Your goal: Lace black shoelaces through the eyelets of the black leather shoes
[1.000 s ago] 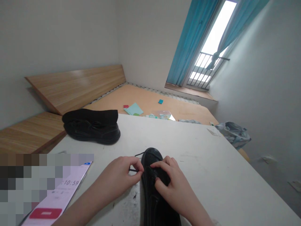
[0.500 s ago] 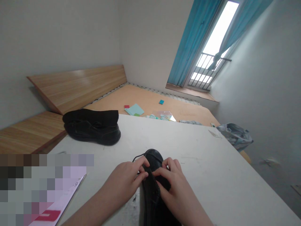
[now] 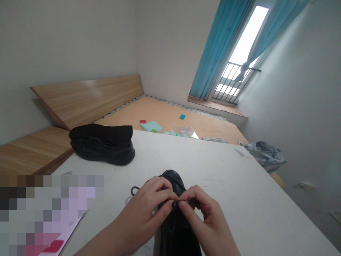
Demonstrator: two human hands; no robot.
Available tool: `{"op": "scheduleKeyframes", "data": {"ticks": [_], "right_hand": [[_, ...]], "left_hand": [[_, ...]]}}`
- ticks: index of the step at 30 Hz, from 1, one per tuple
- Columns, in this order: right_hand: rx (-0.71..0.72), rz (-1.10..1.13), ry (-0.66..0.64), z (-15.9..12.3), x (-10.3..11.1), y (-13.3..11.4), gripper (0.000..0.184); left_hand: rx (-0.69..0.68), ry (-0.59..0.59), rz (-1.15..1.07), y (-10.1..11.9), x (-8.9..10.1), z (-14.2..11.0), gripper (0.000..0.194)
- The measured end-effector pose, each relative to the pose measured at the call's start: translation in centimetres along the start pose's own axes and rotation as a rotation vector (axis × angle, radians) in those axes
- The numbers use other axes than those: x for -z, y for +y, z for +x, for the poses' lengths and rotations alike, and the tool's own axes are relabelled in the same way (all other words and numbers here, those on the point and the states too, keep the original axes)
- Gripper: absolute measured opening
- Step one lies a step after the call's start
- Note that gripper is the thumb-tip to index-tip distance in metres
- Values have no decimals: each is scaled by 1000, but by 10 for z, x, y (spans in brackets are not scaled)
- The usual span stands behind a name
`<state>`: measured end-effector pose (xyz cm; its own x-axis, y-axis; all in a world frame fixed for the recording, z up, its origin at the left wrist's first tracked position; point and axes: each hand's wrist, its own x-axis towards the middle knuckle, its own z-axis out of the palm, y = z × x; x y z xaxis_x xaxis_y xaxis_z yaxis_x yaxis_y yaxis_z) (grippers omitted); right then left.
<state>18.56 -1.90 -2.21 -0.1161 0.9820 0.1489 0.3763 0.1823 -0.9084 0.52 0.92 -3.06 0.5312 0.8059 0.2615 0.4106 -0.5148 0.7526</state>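
Observation:
A black lace-up shoe [image 3: 177,236] lies in front of me with its rounded end pointing away. Over its top, my left hand [image 3: 149,208] is closed, thumb and fingers pinching a black shoelace [image 3: 176,203]. My right hand [image 3: 207,213] pinches the lace from the other side, its fingertips almost meeting the left ones. A loop of lace [image 3: 134,190] sticks out beyond my left hand. My hands cover much of the shoe's middle. Farther back on the left stands a second black shoe [image 3: 102,151], with black cloth on top of it.
The white table [image 3: 229,174] carries both shoes. A pinkish printed sheet [image 3: 71,227] lies at the lower left, partly blurred out. Beyond the table, a light blue paper [image 3: 151,126] and a plastic bag [image 3: 188,132] rest on an orange surface. A grey-blue bag [image 3: 266,153] sits at the right edge.
Both hands have come together over the middle of the shoe and now pinch the lace. My left hand has moved right and nearer, and a lace loop now shows left of it.

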Motion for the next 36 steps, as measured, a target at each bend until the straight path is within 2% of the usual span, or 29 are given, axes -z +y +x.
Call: {"op": "scheduleKeyframes", "data": {"ticks": [3, 7, 10, 12, 15, 18, 20, 24, 27, 29, 36], "right_hand": [[46, -90, -14, 3, -7, -5, 12], [101, -147, -43, 6, -13, -4, 13], [135, -127, -45, 8, -10, -1, 14], [127, -51, -22, 9, -8, 1, 14], [54, 184, 42, 12, -6, 4, 14], [-38, 430, 90, 14, -8, 8, 15], [-77, 495, 112, 14, -11, 10, 18], [-89, 441, 133, 13, -17, 13, 14], [13, 311, 174, 13, -20, 14, 4], [78, 225, 209, 13, -20, 14, 7], [110, 178, 186, 14, -22, 15, 11]], "left_hand": [[-35, 59, -126, -2, -1, -1, 29], [50, 84, -209, -7, 2, 1, 37], [88, 59, -199, -7, 3, 4, 35], [110, 49, -221, -6, 3, 6, 31], [186, 67, -296, -5, -1, 7, 22], [297, 127, -378, -4, -6, 7, 12], [336, 186, -378, -6, -8, 6, 11], [360, 276, -294, -11, -8, 5, 20], [330, 272, -253, -12, -8, 6, 16], [311, 261, -267, -10, -9, 6, 13], [301, 264, -322, -6, -11, 5, 15]]}}
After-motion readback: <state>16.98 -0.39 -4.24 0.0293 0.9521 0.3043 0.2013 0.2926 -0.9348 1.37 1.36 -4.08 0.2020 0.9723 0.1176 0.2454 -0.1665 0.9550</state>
